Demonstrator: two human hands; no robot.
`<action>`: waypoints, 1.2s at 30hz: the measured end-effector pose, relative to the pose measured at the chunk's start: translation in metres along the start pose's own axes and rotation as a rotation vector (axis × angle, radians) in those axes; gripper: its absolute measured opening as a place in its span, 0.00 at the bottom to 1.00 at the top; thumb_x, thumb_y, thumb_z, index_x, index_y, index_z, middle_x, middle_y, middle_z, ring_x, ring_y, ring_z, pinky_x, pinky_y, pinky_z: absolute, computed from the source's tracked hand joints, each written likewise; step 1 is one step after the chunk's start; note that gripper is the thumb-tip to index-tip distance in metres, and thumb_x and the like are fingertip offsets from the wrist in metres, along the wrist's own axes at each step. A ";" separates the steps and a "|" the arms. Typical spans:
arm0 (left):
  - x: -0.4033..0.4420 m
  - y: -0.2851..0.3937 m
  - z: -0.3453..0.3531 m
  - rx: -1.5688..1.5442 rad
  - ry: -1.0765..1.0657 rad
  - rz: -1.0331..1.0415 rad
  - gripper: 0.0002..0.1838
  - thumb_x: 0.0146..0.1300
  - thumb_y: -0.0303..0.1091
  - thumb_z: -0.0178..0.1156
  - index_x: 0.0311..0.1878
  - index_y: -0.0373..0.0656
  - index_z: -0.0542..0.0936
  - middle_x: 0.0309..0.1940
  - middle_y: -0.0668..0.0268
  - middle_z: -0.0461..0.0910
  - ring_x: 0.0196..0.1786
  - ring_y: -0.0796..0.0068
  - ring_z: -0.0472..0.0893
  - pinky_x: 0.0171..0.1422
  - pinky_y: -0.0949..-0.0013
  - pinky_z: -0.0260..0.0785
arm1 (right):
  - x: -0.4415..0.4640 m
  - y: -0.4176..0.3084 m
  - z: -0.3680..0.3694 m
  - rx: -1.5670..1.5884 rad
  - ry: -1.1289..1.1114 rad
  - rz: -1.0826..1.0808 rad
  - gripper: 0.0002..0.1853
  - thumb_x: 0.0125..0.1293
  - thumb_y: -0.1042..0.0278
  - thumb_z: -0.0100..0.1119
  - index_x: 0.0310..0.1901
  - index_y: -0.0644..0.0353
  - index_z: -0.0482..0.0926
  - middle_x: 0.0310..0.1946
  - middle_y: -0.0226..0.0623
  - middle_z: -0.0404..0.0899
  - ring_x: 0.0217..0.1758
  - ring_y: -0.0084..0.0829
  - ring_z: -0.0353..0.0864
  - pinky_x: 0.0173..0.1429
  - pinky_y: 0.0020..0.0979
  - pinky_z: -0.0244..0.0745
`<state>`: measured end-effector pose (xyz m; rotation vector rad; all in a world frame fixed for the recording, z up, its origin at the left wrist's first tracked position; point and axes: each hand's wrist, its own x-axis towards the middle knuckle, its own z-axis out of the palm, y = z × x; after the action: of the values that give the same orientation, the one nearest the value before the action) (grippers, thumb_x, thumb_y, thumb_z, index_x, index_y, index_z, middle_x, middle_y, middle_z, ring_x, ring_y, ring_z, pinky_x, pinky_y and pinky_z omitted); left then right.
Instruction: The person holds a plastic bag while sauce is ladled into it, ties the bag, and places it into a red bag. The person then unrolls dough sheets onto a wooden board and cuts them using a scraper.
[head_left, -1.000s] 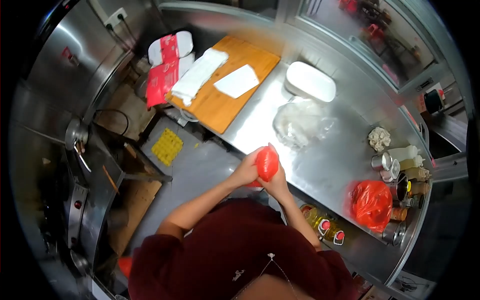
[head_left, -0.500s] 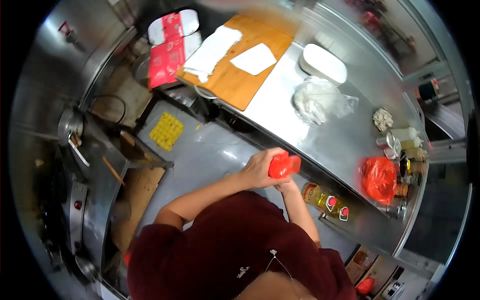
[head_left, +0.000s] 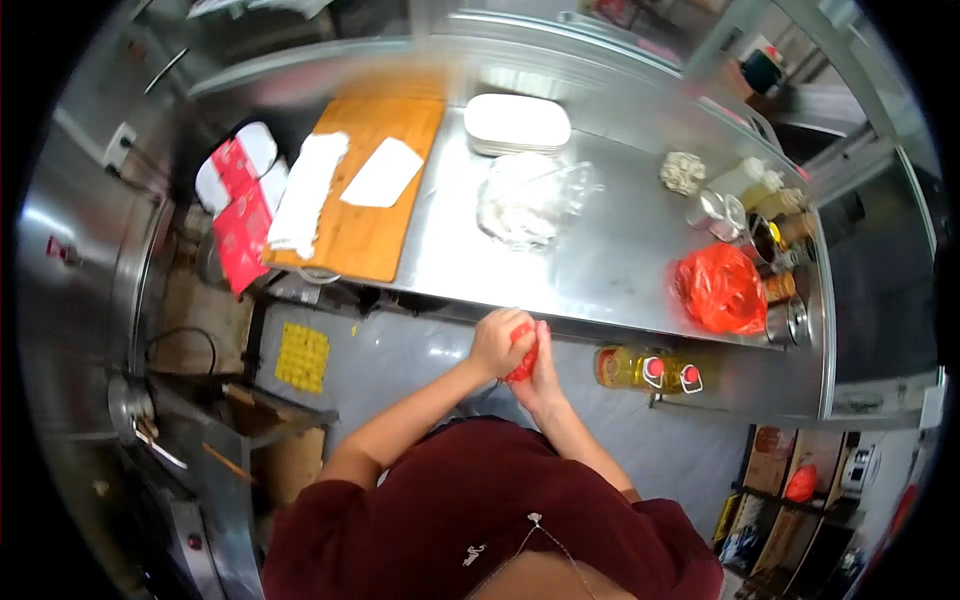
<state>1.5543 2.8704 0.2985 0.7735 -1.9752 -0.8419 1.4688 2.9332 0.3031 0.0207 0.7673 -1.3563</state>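
Note:
A crumpled red plastic bag is squeezed between my two hands, in front of the counter's near edge. My left hand wraps round it from the left, fingers curled over the top. My right hand presses against its right side with the fingers closed along it. Whatever may be inside the bag is hidden by the plastic and my fingers.
Ahead stands a steel counter with a wooden board, white trays, a clear plastic bag and another red bag. Oil bottles stand below its edge. A yellow egg tray lies on the floor.
My view has turned toward the counter, which now runs straight across. The red bag, which stuck out above my left hand, is now pressed lower between both hands.

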 end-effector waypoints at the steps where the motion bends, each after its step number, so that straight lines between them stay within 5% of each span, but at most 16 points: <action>1: 0.006 0.004 0.007 0.051 -0.030 0.073 0.10 0.51 0.36 0.52 0.28 0.37 0.73 0.28 0.57 0.75 0.33 0.55 0.73 0.43 0.58 0.65 | 0.007 -0.007 -0.011 0.009 0.017 -0.018 0.25 0.65 0.43 0.42 0.55 0.53 0.63 0.52 0.33 0.66 0.56 0.28 0.66 0.57 0.34 0.66; 3: 0.017 0.014 0.030 0.040 -0.043 0.156 0.12 0.53 0.37 0.52 0.30 0.36 0.72 0.30 0.56 0.72 0.37 0.55 0.70 0.50 0.54 0.60 | 0.018 -0.023 -0.031 0.059 0.018 -0.079 0.24 0.66 0.41 0.41 0.51 0.53 0.66 0.48 0.33 0.69 0.52 0.28 0.69 0.55 0.31 0.67; 10: 0.077 0.016 0.096 0.061 0.057 0.215 0.04 0.51 0.27 0.50 0.28 0.38 0.72 0.27 0.56 0.72 0.30 0.55 0.71 0.40 0.58 0.64 | 0.066 -0.090 -0.070 0.173 0.005 -0.052 0.22 0.66 0.43 0.42 0.46 0.54 0.70 0.43 0.33 0.73 0.48 0.28 0.72 0.52 0.30 0.68; 17: 0.120 0.000 0.087 0.139 -0.035 0.190 0.07 0.50 0.22 0.47 0.29 0.40 0.74 0.23 0.58 0.73 0.28 0.56 0.72 0.36 0.60 0.65 | 0.142 -0.098 -0.085 0.087 -0.056 -0.037 0.21 0.66 0.45 0.43 0.45 0.56 0.71 0.41 0.33 0.74 0.46 0.26 0.73 0.50 0.28 0.69; 23: 0.144 -0.036 0.059 -0.059 -0.089 -0.070 0.06 0.57 0.28 0.49 0.36 0.38 0.74 0.31 0.56 0.75 0.37 0.57 0.75 0.44 0.63 0.66 | 0.123 -0.121 0.010 -0.085 0.220 -0.030 0.19 0.67 0.51 0.43 0.48 0.58 0.72 0.41 0.31 0.75 0.43 0.23 0.73 0.44 0.27 0.71; 26: 0.169 -0.031 0.031 -0.129 -0.217 -0.085 0.12 0.58 0.30 0.52 0.44 0.37 0.72 0.39 0.55 0.74 0.45 0.58 0.74 0.49 0.64 0.66 | 0.135 -0.142 -0.003 -0.329 -0.037 -0.115 0.16 0.67 0.54 0.42 0.44 0.56 0.73 0.38 0.31 0.74 0.39 0.23 0.73 0.40 0.25 0.70; 28: 0.184 -0.036 0.020 -0.163 -0.229 -0.007 0.14 0.57 0.29 0.54 0.46 0.37 0.71 0.40 0.55 0.73 0.46 0.59 0.74 0.49 0.64 0.66 | 0.137 -0.152 -0.006 -0.509 0.106 -0.358 0.14 0.65 0.56 0.44 0.39 0.56 0.74 0.31 0.28 0.75 0.31 0.19 0.73 0.32 0.22 0.69; 31: 0.193 -0.050 -0.004 -0.192 -0.219 0.084 0.09 0.55 0.25 0.56 0.40 0.36 0.75 0.36 0.58 0.75 0.36 0.65 0.75 0.42 0.69 0.67 | 0.127 -0.177 -0.034 -0.556 0.368 -0.443 0.16 0.66 0.55 0.42 0.35 0.57 0.75 0.26 0.30 0.76 0.27 0.20 0.74 0.26 0.21 0.67; 32: 0.196 -0.057 -0.009 -0.219 -0.209 0.096 0.08 0.54 0.24 0.56 0.39 0.36 0.76 0.34 0.58 0.75 0.34 0.66 0.75 0.40 0.70 0.67 | 0.131 -0.185 -0.061 -0.627 0.505 -0.463 0.15 0.66 0.56 0.44 0.38 0.60 0.74 0.34 0.33 0.75 0.36 0.22 0.73 0.43 0.25 0.68; 36: 0.190 -0.090 -0.033 -0.266 -0.024 -0.083 0.04 0.59 0.24 0.51 0.33 0.36 0.75 0.26 0.63 0.73 0.29 0.75 0.72 0.34 0.76 0.65 | 0.130 -0.209 -0.089 -0.348 0.599 -0.639 0.18 0.66 0.54 0.45 0.42 0.62 0.73 0.37 0.33 0.75 0.39 0.23 0.73 0.45 0.26 0.68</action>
<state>1.5132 2.6636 0.3273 0.6947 -1.8137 -1.1403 1.2448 2.8077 0.2555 -0.1056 1.6053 -1.8235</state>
